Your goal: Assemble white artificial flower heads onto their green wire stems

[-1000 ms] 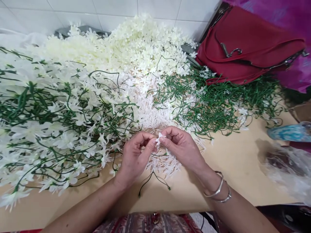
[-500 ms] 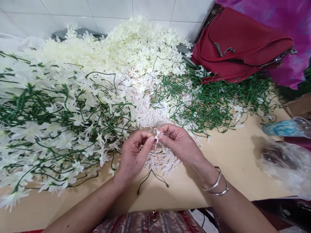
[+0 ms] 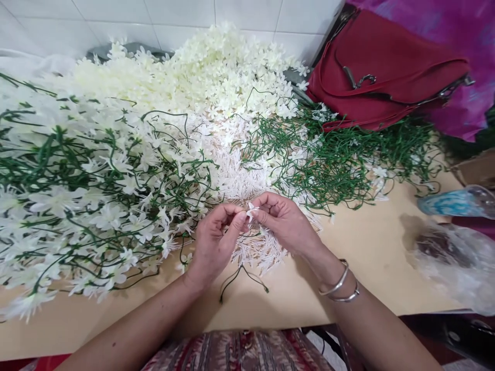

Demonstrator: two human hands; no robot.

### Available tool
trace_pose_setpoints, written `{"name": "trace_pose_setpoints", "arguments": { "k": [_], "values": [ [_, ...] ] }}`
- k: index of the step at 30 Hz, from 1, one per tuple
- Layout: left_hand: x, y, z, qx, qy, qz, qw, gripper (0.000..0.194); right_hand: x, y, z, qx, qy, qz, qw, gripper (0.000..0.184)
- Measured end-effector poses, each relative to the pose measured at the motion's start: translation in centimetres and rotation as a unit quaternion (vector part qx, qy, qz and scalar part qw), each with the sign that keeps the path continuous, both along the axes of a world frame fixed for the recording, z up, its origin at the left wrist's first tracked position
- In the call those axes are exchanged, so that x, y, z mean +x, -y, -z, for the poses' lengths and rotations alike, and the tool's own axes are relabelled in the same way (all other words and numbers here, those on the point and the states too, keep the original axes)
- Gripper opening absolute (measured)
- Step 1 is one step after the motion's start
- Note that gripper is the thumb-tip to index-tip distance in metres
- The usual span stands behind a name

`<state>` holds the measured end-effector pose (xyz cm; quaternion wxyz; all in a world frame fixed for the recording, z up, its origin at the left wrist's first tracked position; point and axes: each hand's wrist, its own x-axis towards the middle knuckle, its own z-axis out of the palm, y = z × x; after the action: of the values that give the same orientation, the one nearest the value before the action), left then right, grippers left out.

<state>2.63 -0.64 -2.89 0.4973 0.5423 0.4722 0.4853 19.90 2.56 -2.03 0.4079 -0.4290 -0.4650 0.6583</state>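
Note:
Over the heap of thin white flower stamens (image 3: 240, 172), my two hands meet fingertip to fingertip. A small white artificial flower (image 3: 251, 211) is pinched between the thumb and forefinger of my right hand (image 3: 288, 222). My left hand (image 3: 216, 239) is closed in a pinch right against the flower's left side; what lies between those fingertips is hidden. A forked green stem (image 3: 243, 268) lies on the table just below my hands. To the left spreads a big pile of white flowers on green stems (image 3: 112, 216).
Loose cream petals (image 3: 228, 72) are heaped at the tiled wall. Bare green stems (image 3: 332, 170) lie to the right, by a red handbag (image 3: 390, 67). Farther right are a blue-and-white cup (image 3: 448, 202) and a clear plastic bag (image 3: 460, 263) on the beige table (image 3: 371, 257).
My left fingertips have come closer against the small flower, which has turned slightly in the right-hand pinch. The whole view has shifted a little; the piles look the same.

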Motion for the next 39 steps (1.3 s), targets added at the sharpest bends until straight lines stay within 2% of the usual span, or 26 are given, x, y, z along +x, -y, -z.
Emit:
{"name": "trace_pose_setpoints", "arguments": {
  "k": [6,13,23,28,33,36,39],
  "values": [
    [0.0,0.1,-0.4,0.017,-0.015,0.005,1.000,0.013,0.7,-0.1,-0.1,0.011,-0.033,-0.005,0.999,0.029],
    [0.2,0.2,-0.5,-0.001,-0.006,0.000,1.000,0.014,0.4,0.0,-0.1,0.002,-0.013,-0.004,1.000,0.026],
    [0.0,0.0,-0.3,0.003,-0.052,-0.014,0.999,0.013,0.4,0.4,0.0,-0.018,0.020,-0.003,1.000,0.017],
    [0.0,-0.1,-0.1,0.014,-0.053,-0.014,0.998,0.014,0.2,0.1,-0.1,-0.010,0.031,-0.003,0.999,0.020],
    [0.1,0.0,0.1,0.029,-0.033,-0.011,0.999,0.016,0.0,0.1,-0.2,0.008,-0.014,-0.007,1.000,0.026],
    [0.3,0.2,-1.2,0.052,-0.012,-0.016,0.998,0.010,0.5,0.2,-0.9,0.046,-0.026,-0.001,0.999,0.023],
    [-0.4,0.1,-4.3,0.133,-0.007,-0.058,0.989,0.011,1.9,0.0,-1.7,0.104,-0.015,0.037,0.994,0.017]
  ]
}}
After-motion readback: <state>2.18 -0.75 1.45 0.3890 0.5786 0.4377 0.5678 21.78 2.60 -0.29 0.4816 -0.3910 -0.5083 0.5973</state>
